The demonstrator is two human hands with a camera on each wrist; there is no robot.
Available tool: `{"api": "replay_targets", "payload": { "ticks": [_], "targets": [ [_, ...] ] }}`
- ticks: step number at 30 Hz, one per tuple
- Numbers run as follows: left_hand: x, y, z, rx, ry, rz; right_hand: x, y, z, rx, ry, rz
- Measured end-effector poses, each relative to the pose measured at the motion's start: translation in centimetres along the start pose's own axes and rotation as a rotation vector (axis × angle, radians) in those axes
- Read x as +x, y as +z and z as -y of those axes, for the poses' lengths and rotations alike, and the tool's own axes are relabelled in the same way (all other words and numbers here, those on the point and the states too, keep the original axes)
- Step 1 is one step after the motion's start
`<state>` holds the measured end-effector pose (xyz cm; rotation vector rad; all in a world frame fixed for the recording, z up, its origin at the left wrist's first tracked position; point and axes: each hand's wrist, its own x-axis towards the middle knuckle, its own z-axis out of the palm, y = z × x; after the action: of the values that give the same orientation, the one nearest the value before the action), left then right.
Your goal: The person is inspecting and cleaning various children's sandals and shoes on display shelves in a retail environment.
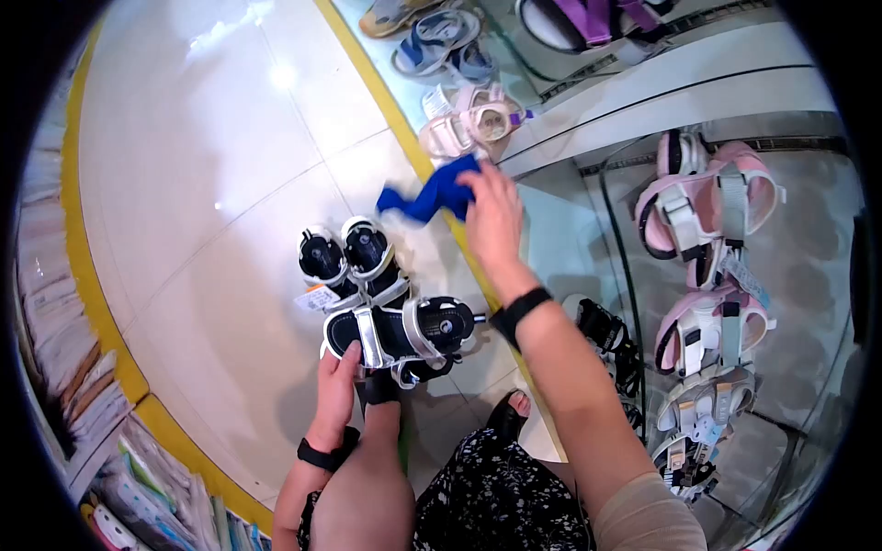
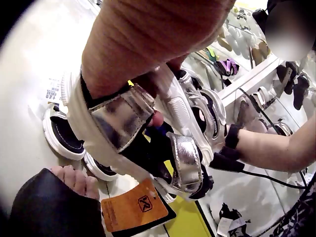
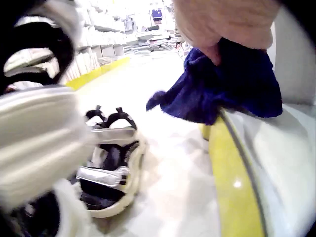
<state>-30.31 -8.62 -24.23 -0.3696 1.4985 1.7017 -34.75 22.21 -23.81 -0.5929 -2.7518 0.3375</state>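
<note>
My left hand (image 1: 336, 397) grips a sandal (image 1: 390, 332) with silver straps, a black insole and a thick white sole, thumb over its edge. In the left wrist view another white-soled sandal (image 2: 206, 111) shows right behind it, and an orange tag (image 2: 136, 208) hangs below. A blue cloth (image 1: 434, 195) dangles from the fingers of my right hand (image 1: 496, 225), over the yellow edge of the display ledge. On the floor just beyond the held sandal stands a similar pair of sandals (image 1: 366, 246) with a white paper tag (image 1: 315, 297).
Pink-and-white sandals (image 1: 469, 124) and grey-blue sandals (image 1: 436, 44) sit on the low ledge ahead. Glass shelves to the right carry more sandals (image 1: 707, 207). Packed goods (image 1: 69, 340) line the left side behind a yellow floor stripe (image 1: 175, 450).
</note>
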Motion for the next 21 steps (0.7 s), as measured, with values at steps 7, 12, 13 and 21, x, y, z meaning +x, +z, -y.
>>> {"api": "replay_targets", "payload": {
  "ticks": [7, 12, 13, 21],
  "targets": [
    [0.1, -1.0, 0.5, -0.029, -0.054, -0.006, 4.4, 0.5, -1.5, 0.029, 0.431, 0.387],
    [0.6, -0.4, -0.2, -0.034, -0.029, 0.035, 3.9, -0.8, 0.3, -0.024, 0.501, 0.436],
    [0.6, -0.3, -0.1, -0.049, -0.005, 0.029, 3.1, -0.5, 0.3, 0.024, 0.507, 0.453],
    [-0.1, -1.5, 0.9, -0.051, 0.007, -0.039, -1.7, -2.7, -1.0, 0.35, 0.475, 0.005]
  ]
}}
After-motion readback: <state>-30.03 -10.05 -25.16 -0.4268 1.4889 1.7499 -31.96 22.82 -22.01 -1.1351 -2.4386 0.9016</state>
